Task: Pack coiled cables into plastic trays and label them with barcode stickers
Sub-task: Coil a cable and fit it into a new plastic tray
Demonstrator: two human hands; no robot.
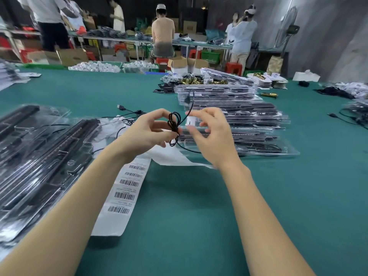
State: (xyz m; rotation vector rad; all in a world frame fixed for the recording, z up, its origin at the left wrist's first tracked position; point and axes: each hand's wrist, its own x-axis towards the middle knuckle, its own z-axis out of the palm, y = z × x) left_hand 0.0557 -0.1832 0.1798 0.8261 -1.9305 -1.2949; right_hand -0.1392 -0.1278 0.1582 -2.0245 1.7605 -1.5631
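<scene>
A green table carries stacks of clear trays and a strip of barcode stickers. Above them the left hand pinches a small black cable coil; the right hand, fingers loosely curled, blurs beside it, its hold unclear.

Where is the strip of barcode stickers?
In the head view, the strip of barcode stickers lies on the green table, under the left forearm, beside the plastic trays at left.

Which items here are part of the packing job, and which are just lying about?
Job: cable in left hand, right hand, tray stack, trays, barcode strip.
Lying about: brass parts, fan, stools.
</scene>
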